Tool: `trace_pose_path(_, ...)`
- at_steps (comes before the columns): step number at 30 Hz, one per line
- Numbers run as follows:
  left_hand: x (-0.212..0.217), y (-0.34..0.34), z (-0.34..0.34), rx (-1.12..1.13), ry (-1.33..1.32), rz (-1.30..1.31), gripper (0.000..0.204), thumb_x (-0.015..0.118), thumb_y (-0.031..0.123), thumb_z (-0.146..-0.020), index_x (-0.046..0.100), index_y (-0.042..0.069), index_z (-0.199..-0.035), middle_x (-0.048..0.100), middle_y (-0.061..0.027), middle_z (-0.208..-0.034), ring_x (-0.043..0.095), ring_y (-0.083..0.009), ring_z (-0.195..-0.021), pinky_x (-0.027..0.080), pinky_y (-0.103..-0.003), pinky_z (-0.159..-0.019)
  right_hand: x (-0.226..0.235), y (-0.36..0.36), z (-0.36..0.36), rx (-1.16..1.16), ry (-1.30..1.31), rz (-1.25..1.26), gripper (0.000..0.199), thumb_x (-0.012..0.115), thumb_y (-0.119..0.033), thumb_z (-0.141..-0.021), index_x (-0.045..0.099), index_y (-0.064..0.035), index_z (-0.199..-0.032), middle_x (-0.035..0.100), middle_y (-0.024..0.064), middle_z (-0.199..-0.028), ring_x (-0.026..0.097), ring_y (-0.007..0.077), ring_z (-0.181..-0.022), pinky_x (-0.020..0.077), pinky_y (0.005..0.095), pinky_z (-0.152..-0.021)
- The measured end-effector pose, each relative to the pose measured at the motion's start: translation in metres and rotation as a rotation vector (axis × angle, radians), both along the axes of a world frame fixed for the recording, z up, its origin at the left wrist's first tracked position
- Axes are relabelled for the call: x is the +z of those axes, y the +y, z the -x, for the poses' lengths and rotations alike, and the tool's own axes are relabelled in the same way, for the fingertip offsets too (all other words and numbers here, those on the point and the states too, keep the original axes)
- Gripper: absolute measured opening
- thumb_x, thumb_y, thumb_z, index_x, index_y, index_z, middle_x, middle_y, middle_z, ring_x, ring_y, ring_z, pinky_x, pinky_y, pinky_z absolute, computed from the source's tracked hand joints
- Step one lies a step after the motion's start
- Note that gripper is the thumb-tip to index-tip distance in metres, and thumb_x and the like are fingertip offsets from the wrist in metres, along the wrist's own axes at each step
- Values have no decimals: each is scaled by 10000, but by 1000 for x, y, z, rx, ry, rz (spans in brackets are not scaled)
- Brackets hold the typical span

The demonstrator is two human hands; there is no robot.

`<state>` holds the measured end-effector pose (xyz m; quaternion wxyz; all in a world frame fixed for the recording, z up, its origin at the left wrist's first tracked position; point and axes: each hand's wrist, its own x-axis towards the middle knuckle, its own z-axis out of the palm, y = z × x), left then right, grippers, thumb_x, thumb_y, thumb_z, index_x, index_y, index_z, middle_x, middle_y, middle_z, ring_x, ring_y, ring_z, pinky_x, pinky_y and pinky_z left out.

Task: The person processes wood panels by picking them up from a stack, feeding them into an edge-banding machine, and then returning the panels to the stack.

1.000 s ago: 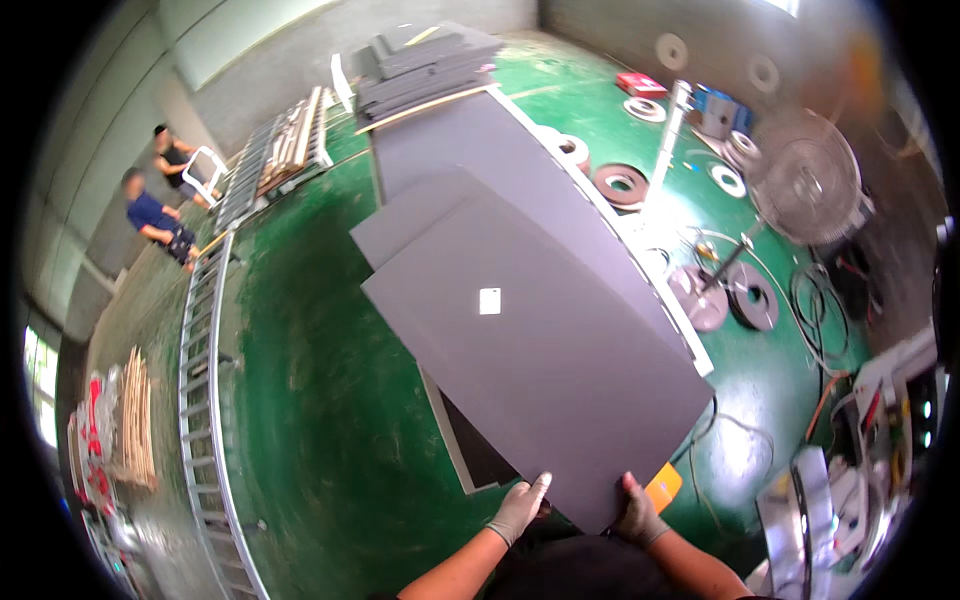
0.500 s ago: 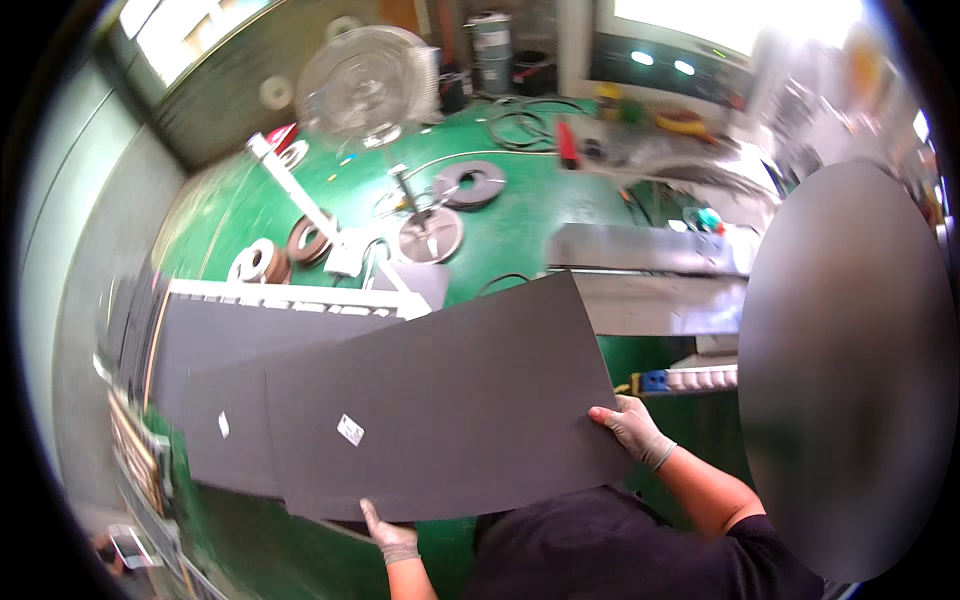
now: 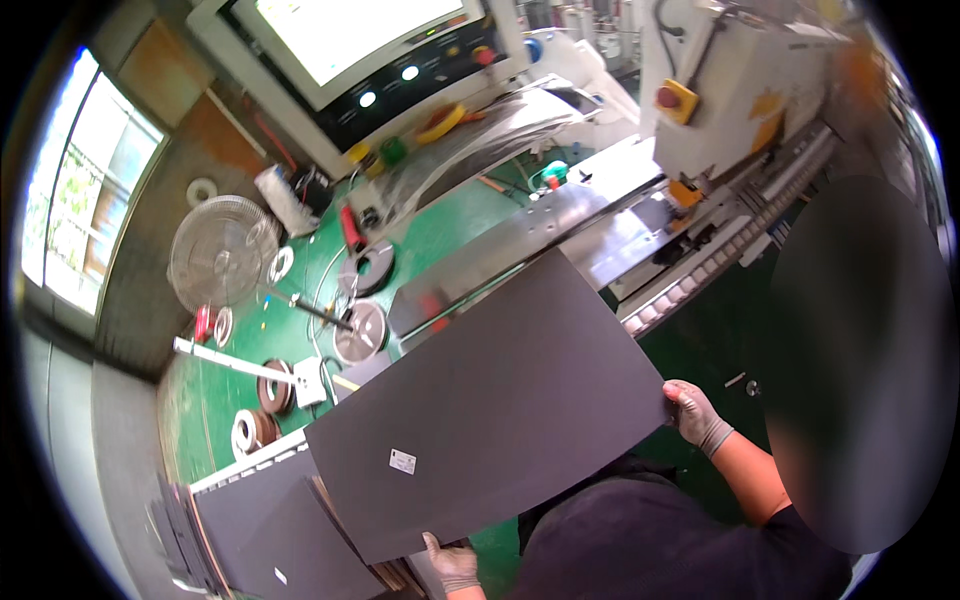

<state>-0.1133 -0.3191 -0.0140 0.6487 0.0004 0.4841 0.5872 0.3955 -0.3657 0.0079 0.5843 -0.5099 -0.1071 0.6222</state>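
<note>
A large dark grey rectangular panel (image 3: 500, 390) is held in front of my body, tilted with its far right corner over the metal machine bed. A small white label (image 3: 402, 461) is stuck on its upper face. My left hand (image 3: 453, 563), in a thin pale glove, grips the near edge towards the left, thumb on top and fingers hidden below. At the right end, my gloved right hand (image 3: 695, 413) pinches the short edge near its corner. Left of the held panel lies a stack of similar dark panels (image 3: 290, 530), the top one with its own white label.
A machine (image 3: 745, 105) with a metal bed (image 3: 500, 255) and a roller rail (image 3: 672, 298) stands ahead and to the right. A fan (image 3: 222, 252) and edging rolls (image 3: 275, 387) are on the green floor at the left. A blurred grey oval hides the far right.
My view has turned right, towards the machine. The held panel has come away from the stack and swung round to the right, both hands still gripping it.
</note>
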Motion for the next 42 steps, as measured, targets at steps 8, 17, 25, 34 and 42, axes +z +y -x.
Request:
trace_pose_path(8, 8, 37, -71, -382, 34, 117, 541, 571, 522, -943, 532, 127, -1311, 585, -35, -1308, 546, -247, -1195, 449, -444, -1014, -50, 24, 74, -171, 217, -108, 615, 527, -462, -991, 466, 13, -1377, 527, 106, -1368, 496, 204, -1233, 356, 333, -1105)
trace_pose_path(17, 100, 53, -101, -257, 218, 426, 600, 317, 519, -1017, 522, 62, -1347, 568, -131, -1356, 466, -270, -1271, 286, -432, -1131, -56, 44, 33, -713, 465, 88, 668, 703, -472, -876, 514, 17, -1290, 539, 133, -1299, 519, 242, -1181, 442, 410, -1019)
trace_pose_path(25, -1, 22, -61, -1789, 1787, 313, 387, 395, 375, -1020, 596, 118, -1230, 618, -134, -1195, 571, -292, -1128, 460, -423, -956, -19, 40, -93, -787, 541, -81, 435, 630, -412, -880, 618, -65, -1143, 659, 121, -1159, 601, 322, -1089, 454, 493, -997)
trace_pose_path(34, 19, 62, -185, -1875, 643, -105, 865, 231, 668, -994, 520, -80, -1319, 587, -220, -1303, 504, -282, -1267, 324, -334, -1112, -24, 21, -238, -1030, 120, -146, 447, 563, -403, -939, 588, -50, -1212, 606, 125, -1257, 567, 318, -1145, 446, 474, -1009)
trace_pose_path(42, 7, 87, -228, -2109, 677, -408, 665, 371, 556, -1011, 509, 11, -1367, 574, -205, -1331, 497, -306, -1297, 365, -365, -1080, -27, 44, -47, -715, 563, -176, 632, 561, -567, -922, 500, -118, -1362, 540, 98, -1357, 507, 282, -1244, 364, 495, -1100)
